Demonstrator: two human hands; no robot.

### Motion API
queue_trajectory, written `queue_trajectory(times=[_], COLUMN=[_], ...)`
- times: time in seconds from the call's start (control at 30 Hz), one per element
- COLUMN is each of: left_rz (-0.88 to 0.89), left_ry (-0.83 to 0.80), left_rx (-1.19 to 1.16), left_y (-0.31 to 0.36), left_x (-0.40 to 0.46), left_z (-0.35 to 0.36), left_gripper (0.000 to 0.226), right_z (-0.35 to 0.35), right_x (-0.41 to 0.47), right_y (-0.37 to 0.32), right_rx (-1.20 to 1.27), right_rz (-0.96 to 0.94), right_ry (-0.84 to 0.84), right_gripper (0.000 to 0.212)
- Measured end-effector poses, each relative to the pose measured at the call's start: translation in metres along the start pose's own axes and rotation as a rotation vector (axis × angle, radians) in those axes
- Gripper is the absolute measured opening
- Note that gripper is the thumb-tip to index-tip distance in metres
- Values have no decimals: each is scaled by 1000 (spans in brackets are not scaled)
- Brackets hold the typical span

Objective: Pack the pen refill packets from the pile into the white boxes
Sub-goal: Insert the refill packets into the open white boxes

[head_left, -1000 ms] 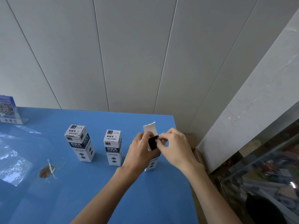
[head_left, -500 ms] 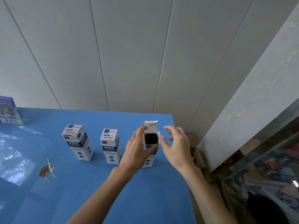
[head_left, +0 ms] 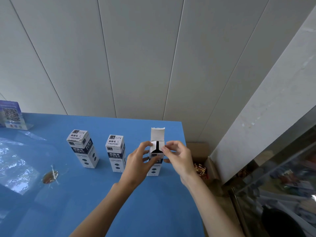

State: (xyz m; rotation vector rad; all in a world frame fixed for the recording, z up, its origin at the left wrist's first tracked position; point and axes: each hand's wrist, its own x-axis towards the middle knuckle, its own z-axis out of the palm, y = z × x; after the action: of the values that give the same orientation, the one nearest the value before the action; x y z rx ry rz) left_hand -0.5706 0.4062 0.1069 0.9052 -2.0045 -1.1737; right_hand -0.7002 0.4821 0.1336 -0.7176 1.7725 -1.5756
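Note:
Three upright white boxes with dark blue print stand in a row on the blue table (head_left: 85, 202). The left box (head_left: 83, 148) and the middle box (head_left: 115, 153) are closed. The right box (head_left: 156, 165) has its top lid flap standing up and its two side flaps folded inward over dark refills inside. My left hand (head_left: 136, 165) grips this box from the left, thumb on the left flap. My right hand (head_left: 177, 158) holds it from the right, fingertips pressing the right flap down. No pile of packets shows.
A QR-code stand (head_left: 12, 115) sits at the table's far left. A brown spot (head_left: 50, 176) marks the table surface. Right of the table edge, on the floor, an open cardboard carton (head_left: 203, 161) holds red packets, next to a glass cabinet (head_left: 282, 185).
My right hand finished pushing the dark refills into the right box and drew back. Now both hands have folded the two side flaps inward over the opening.

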Motion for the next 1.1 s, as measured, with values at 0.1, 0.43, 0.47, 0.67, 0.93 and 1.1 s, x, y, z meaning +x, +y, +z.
queue_trajectory(times=[0.1,0.43,0.47,0.67,0.93,1.1], left_rz=[37,47,43,-1,16,32], left_ry=[-39,-56,-58,-48,-45,-54], left_rx=[93,133,122,81,61,64], left_y=[-3,6,7,7,8,6], left_x=[3,6,6,7,7,7], left_z=[-3,-7,-7,-7,-7,-8], left_gripper=[34,36,38,43,39,38], right_z=[-1,-3,-2,2,3,5], right_x=[3,9,9,11,8,8], right_y=[-3,-11,-9,2,5,6], right_rx=[-50,-78,-83,-172,-180,-197], right_rz=[6,-88,-108,-219,-230,-238], right_ry=[-94,-212,-206,-128,-114,-93], right_gripper=[40,17,17,15,12,12])
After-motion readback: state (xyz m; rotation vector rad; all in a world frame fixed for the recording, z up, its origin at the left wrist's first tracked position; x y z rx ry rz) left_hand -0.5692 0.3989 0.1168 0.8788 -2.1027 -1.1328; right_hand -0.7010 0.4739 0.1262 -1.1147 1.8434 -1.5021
